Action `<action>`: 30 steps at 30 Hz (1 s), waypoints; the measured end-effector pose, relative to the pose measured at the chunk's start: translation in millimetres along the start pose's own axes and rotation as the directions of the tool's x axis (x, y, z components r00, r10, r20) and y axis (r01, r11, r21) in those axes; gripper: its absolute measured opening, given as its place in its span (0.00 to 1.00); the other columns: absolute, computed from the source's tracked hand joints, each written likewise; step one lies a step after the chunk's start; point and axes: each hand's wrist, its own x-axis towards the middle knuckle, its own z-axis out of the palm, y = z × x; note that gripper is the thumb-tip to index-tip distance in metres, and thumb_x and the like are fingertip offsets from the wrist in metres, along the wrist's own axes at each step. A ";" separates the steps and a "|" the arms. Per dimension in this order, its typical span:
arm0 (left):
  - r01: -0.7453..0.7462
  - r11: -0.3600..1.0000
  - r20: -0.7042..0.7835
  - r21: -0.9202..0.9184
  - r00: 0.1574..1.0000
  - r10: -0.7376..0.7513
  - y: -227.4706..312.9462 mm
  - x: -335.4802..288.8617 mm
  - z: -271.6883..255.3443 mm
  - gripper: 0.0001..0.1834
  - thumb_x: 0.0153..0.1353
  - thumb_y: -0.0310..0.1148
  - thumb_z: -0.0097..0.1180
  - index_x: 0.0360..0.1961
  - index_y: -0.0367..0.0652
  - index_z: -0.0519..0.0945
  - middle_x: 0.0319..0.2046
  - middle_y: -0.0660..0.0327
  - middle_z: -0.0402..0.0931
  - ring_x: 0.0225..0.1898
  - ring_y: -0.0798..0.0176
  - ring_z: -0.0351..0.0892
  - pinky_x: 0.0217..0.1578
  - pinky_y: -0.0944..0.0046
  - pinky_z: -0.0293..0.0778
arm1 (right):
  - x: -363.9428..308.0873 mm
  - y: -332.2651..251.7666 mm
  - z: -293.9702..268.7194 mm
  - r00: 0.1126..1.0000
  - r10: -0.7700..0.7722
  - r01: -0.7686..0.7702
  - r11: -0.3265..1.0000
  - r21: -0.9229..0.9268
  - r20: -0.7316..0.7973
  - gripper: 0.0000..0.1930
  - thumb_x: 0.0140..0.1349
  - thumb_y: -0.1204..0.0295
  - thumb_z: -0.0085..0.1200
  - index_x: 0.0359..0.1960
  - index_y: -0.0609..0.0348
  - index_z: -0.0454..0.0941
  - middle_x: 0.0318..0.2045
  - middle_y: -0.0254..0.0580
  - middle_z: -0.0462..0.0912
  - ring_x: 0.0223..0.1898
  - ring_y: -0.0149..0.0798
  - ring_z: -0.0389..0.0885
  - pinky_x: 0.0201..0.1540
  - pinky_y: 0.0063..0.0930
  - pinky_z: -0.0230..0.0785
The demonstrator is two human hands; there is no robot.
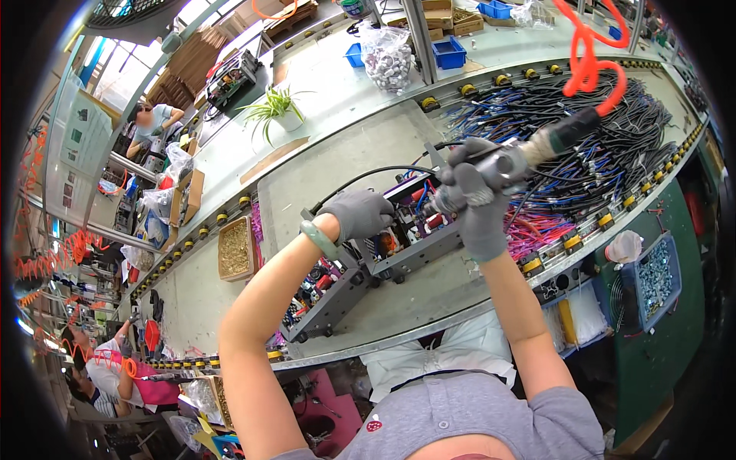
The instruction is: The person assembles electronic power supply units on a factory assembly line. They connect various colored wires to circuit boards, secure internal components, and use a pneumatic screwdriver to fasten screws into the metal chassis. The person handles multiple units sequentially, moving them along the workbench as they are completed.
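My right hand (481, 203), in a grey glove, is wrapped round a metal air screwdriver (502, 165). Its nose points down to the left, over an opened metal chassis (418, 253) packed with circuit boards and wiring. An orange coiled air hose (586, 57) runs up from the tool's black rear end. At the chassis's left side, my gloved left hand (356, 215) has its fingers bent together; their tips are partly hidden. A black cable (368, 170) arcs behind this hand towards the chassis. A second opened chassis (326, 299) stands nearer me on the left.
Black cables with blue and red leads (590, 146) heap up on the right. A tray of small brass-coloured parts (236, 249) sits left. Roller rails (571, 241) edge the bench. A blue bin of small fittings (655, 282) stands at right. Other people (157, 126) work far left.
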 end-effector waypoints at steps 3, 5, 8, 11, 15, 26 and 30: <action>-0.005 1.000 0.054 -0.005 0.999 0.006 1.2 4.7 -5.7 0.17 0.58 0.41 0.48 0.43 0.50 0.84 0.35 0.50 0.82 0.38 0.47 0.80 0.43 0.51 0.74 | 16.2 27.6 -7.8 1.000 0.009 -0.010 0.994 -0.108 -0.012 0.20 0.56 0.81 0.63 0.49 0.53 0.72 0.33 0.33 0.78 0.28 0.25 0.76 0.23 0.17 0.67; -0.020 0.999 0.054 -0.030 0.998 0.022 -0.8 6.7 -4.4 0.17 0.59 0.41 0.47 0.44 0.50 0.84 0.35 0.50 0.82 0.39 0.47 0.80 0.44 0.51 0.74 | 20.5 38.6 -8.2 1.000 0.000 -0.005 0.982 -0.189 -0.024 0.20 0.56 0.83 0.61 0.49 0.55 0.73 0.34 0.33 0.79 0.29 0.25 0.77 0.25 0.17 0.68; -0.016 0.999 0.081 -0.042 0.997 0.019 -1.0 8.6 -6.9 0.18 0.60 0.41 0.47 0.45 0.50 0.84 0.36 0.50 0.82 0.39 0.47 0.80 0.44 0.51 0.74 | 20.0 46.4 -2.1 0.999 -0.053 0.052 0.967 -0.251 0.003 0.20 0.56 0.85 0.60 0.50 0.57 0.73 0.37 0.34 0.80 0.32 0.24 0.78 0.32 0.17 0.71; -0.022 0.997 0.080 -0.068 0.996 0.028 -6.6 10.8 -2.0 0.18 0.60 0.42 0.48 0.43 0.49 0.84 0.35 0.49 0.82 0.38 0.46 0.80 0.43 0.51 0.74 | 17.3 52.5 -0.3 1.000 -0.016 0.014 0.976 -0.217 -0.005 0.20 0.56 0.86 0.59 0.50 0.58 0.73 0.38 0.34 0.80 0.34 0.24 0.77 0.35 0.17 0.72; -0.038 0.998 0.069 -0.054 0.997 0.042 -2.2 11.2 -4.1 0.17 0.60 0.44 0.49 0.39 0.44 0.83 0.33 0.49 0.82 0.36 0.45 0.80 0.41 0.51 0.74 | 12.8 69.7 -17.0 0.949 -0.201 0.279 0.894 -0.351 0.243 0.20 0.54 0.86 0.60 0.48 0.61 0.73 0.38 0.35 0.80 0.37 0.24 0.78 0.39 0.19 0.73; 0.182 0.944 -0.308 -0.275 0.913 -0.266 21.3 -31.4 33.2 0.14 0.64 0.42 0.51 0.43 0.49 0.83 0.35 0.56 0.83 0.39 0.52 0.83 0.39 0.54 0.76 | 39.4 81.3 32.5 0.941 0.136 0.158 0.635 -0.756 0.311 0.14 0.55 0.78 0.62 0.42 0.62 0.75 0.33 0.29 0.78 0.33 0.20 0.75 0.39 0.19 0.71; -0.236 0.200 -0.309 -0.951 0.713 -0.629 11.1 -70.8 61.5 0.14 0.67 0.33 0.49 0.44 0.34 0.79 0.21 0.68 0.68 0.25 0.73 0.66 0.24 0.70 0.66 | 37.3 81.8 30.5 0.894 0.221 0.139 0.689 -0.711 0.389 0.15 0.52 0.73 0.64 0.41 0.60 0.77 0.31 0.32 0.84 0.33 0.22 0.79 0.40 0.22 0.75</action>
